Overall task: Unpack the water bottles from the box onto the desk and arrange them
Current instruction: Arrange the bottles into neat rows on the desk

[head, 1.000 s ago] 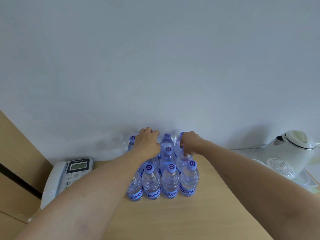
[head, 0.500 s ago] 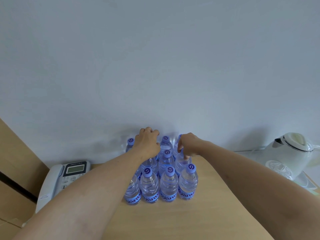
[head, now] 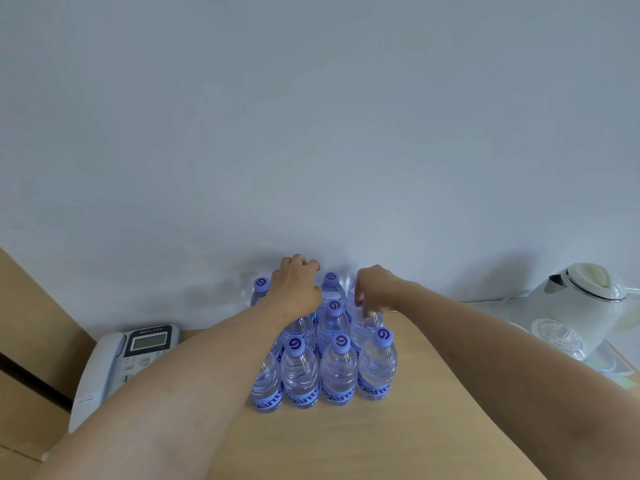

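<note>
Several clear water bottles (head: 337,374) with purple caps and blue labels stand upright in tight rows on the wooden desk (head: 398,441), close to the white wall. My left hand (head: 296,289) reaches over the rows, its fingers curled over the top of a back-row bottle that it hides. My right hand (head: 375,289) pinches the neck of a bottle (head: 363,325) on the right side of the second row. No box is in view.
A grey desk phone (head: 114,362) lies left of the bottles. A white electric kettle (head: 578,306) stands on a tray at the right. A wooden panel (head: 31,323) rises at the far left.
Both hands have stayed on the back bottles, with only small shifts. The view has drifted slightly, so the bottles sit a little lower and to the left.
</note>
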A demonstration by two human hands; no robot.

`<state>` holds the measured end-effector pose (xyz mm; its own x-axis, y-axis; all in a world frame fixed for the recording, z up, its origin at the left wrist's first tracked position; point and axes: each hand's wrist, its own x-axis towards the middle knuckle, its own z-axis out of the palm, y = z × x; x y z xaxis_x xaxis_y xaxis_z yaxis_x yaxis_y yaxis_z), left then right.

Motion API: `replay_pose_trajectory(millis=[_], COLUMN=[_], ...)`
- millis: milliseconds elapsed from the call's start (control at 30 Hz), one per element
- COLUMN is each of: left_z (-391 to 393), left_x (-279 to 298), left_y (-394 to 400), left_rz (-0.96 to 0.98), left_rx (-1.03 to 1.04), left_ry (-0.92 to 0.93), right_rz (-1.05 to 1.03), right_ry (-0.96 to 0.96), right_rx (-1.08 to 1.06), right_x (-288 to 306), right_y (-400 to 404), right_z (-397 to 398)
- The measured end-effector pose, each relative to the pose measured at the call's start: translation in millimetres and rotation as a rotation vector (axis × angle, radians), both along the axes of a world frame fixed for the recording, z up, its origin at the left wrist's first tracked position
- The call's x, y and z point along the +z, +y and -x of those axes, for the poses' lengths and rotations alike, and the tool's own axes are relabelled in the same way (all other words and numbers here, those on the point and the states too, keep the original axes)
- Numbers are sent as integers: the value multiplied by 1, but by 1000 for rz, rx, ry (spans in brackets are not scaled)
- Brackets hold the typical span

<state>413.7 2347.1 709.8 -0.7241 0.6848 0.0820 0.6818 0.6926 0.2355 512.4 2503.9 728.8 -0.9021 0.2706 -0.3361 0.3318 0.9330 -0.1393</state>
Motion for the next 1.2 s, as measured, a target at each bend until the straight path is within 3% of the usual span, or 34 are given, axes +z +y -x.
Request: replay_pose_trajectory(millis=[100, 300, 533, 1200], left_z=[2, 7, 9, 18], left_x=[1, 2, 2, -5], left_y=[1, -5, -4, -11], left_rz=[-18, -37, -134, -199], left_rx=[0, 29, 20, 43], left_ry=[5, -26, -20, 35], right_rz=[47, -14, -23, 2], right_ry=[18, 345, 231, 264], right_rx=[-50, -282, -299, -158], right_x=[3, 10, -6, -15], right_y=[2, 14, 14, 23], right_z=[4, 25, 38, 45])
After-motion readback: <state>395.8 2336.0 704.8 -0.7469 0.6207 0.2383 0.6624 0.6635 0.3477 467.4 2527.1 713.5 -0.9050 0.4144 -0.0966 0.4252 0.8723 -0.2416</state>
